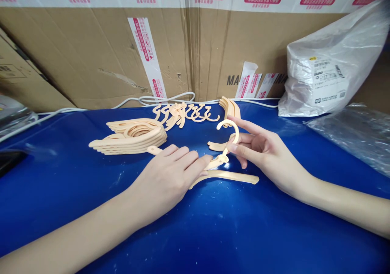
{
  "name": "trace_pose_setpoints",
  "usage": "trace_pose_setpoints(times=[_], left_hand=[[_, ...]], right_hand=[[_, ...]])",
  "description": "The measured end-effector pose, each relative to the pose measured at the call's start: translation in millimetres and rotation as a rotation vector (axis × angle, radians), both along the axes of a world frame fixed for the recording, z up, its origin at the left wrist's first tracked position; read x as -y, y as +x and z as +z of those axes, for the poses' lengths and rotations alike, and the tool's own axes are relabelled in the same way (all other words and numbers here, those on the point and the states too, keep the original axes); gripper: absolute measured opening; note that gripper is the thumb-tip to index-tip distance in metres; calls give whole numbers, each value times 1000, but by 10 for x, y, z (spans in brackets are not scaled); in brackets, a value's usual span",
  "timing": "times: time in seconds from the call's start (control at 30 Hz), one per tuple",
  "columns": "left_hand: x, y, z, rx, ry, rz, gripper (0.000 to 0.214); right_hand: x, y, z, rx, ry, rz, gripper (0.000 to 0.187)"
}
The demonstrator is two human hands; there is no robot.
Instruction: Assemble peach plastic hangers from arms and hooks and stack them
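My left hand (173,176) is closed over a beige plastic hanger arm (215,162), whose tip pokes out at its left. Between the thumb and fingers of my right hand (258,148) is a beige hanger hook (236,132), upright, its lower end meeting the arm's round end. Whether the two are joined I cannot tell. Another hanger arm (237,177) lies just in front, partly under my left hand. To the left sits a stack of beige folded hangers (134,138). Loose hooks (195,112) lie behind, and more curved arms (230,106) stand behind my right hand.
Cardboard boxes (100,50) wall off the back of the blue table (195,233). A white cable (131,100) runs along their base. At the right back stands a white plastic-wrapped parcel (323,75), with clear plastic film (359,132) before it. A dark object (10,160) sits at the left edge.
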State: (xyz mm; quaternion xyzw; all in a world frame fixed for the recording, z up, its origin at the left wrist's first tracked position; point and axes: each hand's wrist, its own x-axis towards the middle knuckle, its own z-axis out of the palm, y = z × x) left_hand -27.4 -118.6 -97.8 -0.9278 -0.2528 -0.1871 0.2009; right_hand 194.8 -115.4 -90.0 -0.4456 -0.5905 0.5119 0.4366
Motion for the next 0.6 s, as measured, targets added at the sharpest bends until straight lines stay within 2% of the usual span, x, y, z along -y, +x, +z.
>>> trace_pose_setpoints(times=[0.17,0.6], left_hand=[[21,-17,-11,-17,11,3,31],[43,-25,-48,-34,13,43,37]], right_hand=[[-3,-8,-6,26,29,12,64],[-10,-41,-52,-23,-57,7,62]])
